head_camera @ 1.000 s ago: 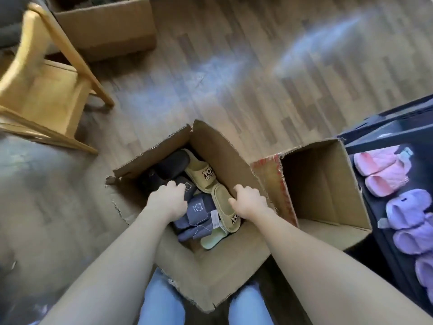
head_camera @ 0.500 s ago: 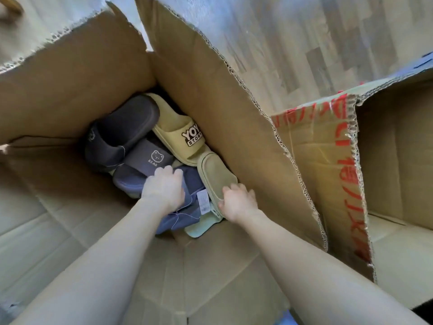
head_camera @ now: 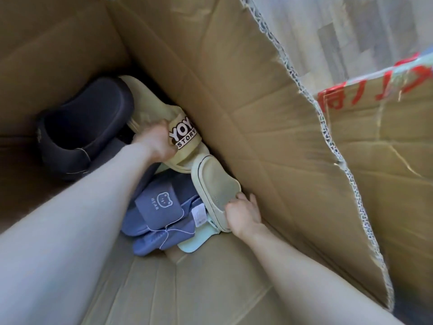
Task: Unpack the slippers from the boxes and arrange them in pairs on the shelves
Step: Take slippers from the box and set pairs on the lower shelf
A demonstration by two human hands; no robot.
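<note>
Two yellow slippers lie in the big box (head_camera: 210, 66), down by its right wall. The first yellow slipper (head_camera: 185, 134) has a strap that says YOY STORY. It lies slanted, with its heel far off to the left and its toe nearer and to the right. The left hand (head_camera: 155, 145) grips the strap, fingers curled round it. The second yellow slipper (head_camera: 215, 184) lies flat side up, touching the first one's toe. It runs along the wall toward the person. The right hand (head_camera: 243, 213) pinches its near end, thumb on top.

Two blue slippers are stacked just left of it: the top blue slipper (head_camera: 159, 205) says BEAR, and the bottom blue slipper (head_camera: 152, 242) lies under it. A white tag (head_camera: 199, 214) hangs between them and the second yellow slipper. One green slipper (head_camera: 191, 242) peeks out from below. One dark slipper (head_camera: 86, 127) sits at the far left, pressed against the first yellow slipper. A second box (head_camera: 386, 137) with red marks stands past the torn wall, by the wooden floor (head_camera: 339, 31).
</note>
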